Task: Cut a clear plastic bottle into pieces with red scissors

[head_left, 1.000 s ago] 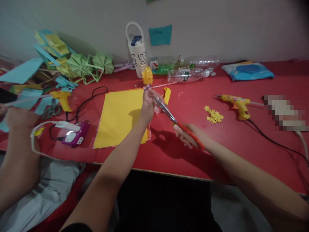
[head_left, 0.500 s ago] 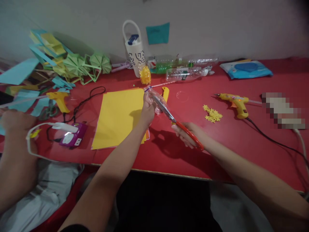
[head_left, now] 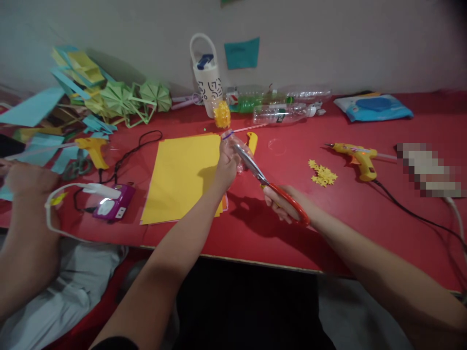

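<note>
My left hand [head_left: 228,165] is closed around a piece of clear plastic bottle [head_left: 226,136], whose neck with a purple ring points away from me. In my right hand [head_left: 282,201] are scissors [head_left: 288,201] with red handles and long metal blades. The blades reach up to the plastic beside my left fingers; how far they cut into it is hidden. Beneath my left forearm lies a stack of yellow paper [head_left: 182,175]. A yellow cutter knife [head_left: 251,142] rests just behind the blades, and a yellow star-covered object [head_left: 222,115] stands beyond the bottle piece.
Yellow paper stars [head_left: 323,175] and a yellow glue gun [head_left: 355,158] lie to the right. Plastic bottles [head_left: 280,114], a white tumbler [head_left: 207,82] and a wipes pack [head_left: 374,107] line the wall. At left are a purple power strip [head_left: 115,204], another glue gun [head_left: 91,148] and another person's arm [head_left: 32,223].
The view has shifted slightly, moving everything a little to the right. The scissor blades look closer together at the bottle piece; both hands keep their hold.
</note>
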Motion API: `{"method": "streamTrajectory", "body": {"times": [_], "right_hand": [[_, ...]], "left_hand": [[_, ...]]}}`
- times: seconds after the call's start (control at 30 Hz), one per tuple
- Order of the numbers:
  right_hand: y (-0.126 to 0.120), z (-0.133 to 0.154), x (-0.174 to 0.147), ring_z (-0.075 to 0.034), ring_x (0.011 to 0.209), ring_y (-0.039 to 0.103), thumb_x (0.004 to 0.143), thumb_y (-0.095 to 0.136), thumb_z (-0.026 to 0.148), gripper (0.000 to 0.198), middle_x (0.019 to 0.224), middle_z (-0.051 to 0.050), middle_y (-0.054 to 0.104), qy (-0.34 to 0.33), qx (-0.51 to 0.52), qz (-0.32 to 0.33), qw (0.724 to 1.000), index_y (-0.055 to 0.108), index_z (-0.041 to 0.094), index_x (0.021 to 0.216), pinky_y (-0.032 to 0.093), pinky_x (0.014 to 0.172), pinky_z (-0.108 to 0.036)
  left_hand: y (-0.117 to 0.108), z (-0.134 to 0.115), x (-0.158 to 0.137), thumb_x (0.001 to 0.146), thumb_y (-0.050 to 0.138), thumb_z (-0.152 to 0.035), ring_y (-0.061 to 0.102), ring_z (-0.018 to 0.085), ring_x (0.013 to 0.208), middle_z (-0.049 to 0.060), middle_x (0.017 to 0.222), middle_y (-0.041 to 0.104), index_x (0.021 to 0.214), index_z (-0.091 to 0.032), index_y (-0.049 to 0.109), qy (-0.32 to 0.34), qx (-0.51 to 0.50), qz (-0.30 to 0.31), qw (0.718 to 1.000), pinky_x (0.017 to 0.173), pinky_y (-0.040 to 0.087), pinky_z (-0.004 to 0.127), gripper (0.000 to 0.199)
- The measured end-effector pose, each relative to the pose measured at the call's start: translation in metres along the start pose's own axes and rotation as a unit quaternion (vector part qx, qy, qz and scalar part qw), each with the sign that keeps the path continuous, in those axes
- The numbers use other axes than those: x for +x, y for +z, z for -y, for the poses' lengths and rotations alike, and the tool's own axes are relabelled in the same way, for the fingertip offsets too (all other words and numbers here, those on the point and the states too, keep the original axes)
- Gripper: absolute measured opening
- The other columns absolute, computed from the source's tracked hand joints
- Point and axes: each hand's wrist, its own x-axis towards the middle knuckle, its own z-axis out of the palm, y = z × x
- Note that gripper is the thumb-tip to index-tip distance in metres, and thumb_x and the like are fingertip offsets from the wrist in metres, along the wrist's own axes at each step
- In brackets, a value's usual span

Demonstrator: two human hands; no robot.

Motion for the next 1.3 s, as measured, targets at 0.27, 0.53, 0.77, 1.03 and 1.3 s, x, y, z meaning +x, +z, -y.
{"method": "streamTrajectory", "body": {"times": [0.27,0.53,0.77,1.03,1.3], "right_hand": [[-0.001,0.004,0.0,-0.007,0.029,0.039,0.076,0.059,0.076,0.056,0.037,0.01,0.039,0.014,-0.01,-0.007,1.0,0.046,0.024,0.064,0.041,0.039,-0.024],[-0.003,0.001,-0.001,-0.006,0.03,0.039,0.075,0.055,0.08,0.058,0.037,0.011,0.037,-0.008,-0.002,-0.001,1.0,0.048,0.023,0.066,0.045,0.043,-0.024],[0.004,0.007,-0.004,-0.007,0.027,0.038,0.082,0.055,0.074,0.055,0.034,0.01,0.038,0.011,-0.008,-0.036,0.999,0.045,0.023,0.062,0.039,0.035,-0.022],[0.007,0.011,-0.005,-0.006,0.026,0.039,0.083,0.064,0.065,0.051,0.035,0.01,0.04,0.038,-0.012,-0.055,0.998,0.044,0.023,0.061,0.034,0.031,-0.02],[0.004,0.003,0.0,-0.005,0.027,0.036,0.082,0.058,0.072,0.054,0.037,0.011,0.037,0.016,0.023,-0.028,0.999,0.046,0.022,0.064,0.039,0.036,-0.021]], "left_hand": [[-0.004,0.0,0.002,0.074,0.076,-0.057,0.06,0.032,0.123,0.007,0.101,0.067,0.102,-0.027,0.046,0.021,0.043,0.019,0.999,0.098,0.052,0.051,0.051],[-0.019,0.013,0.01,0.077,0.076,-0.045,0.061,0.03,0.12,0.008,0.107,0.064,0.122,-0.029,0.043,0.014,0.052,0.024,0.998,0.1,0.051,0.051,0.059],[-0.02,0.01,0.007,0.077,0.076,-0.034,0.061,0.031,0.122,0.008,0.105,0.065,0.115,-0.029,0.046,-0.015,0.058,0.022,0.998,0.095,0.054,0.045,0.049],[-0.011,0.002,0.005,0.076,0.076,-0.038,0.065,0.029,0.113,0.006,0.097,0.066,0.108,-0.029,0.045,-0.021,0.049,0.02,0.998,0.093,0.055,0.049,0.046],[-0.012,0.002,0.002,0.079,0.072,-0.034,0.068,0.023,0.099,0.003,0.098,0.066,0.108,-0.028,0.046,-0.02,0.092,0.025,0.995,0.092,0.053,0.045,0.039]]}}
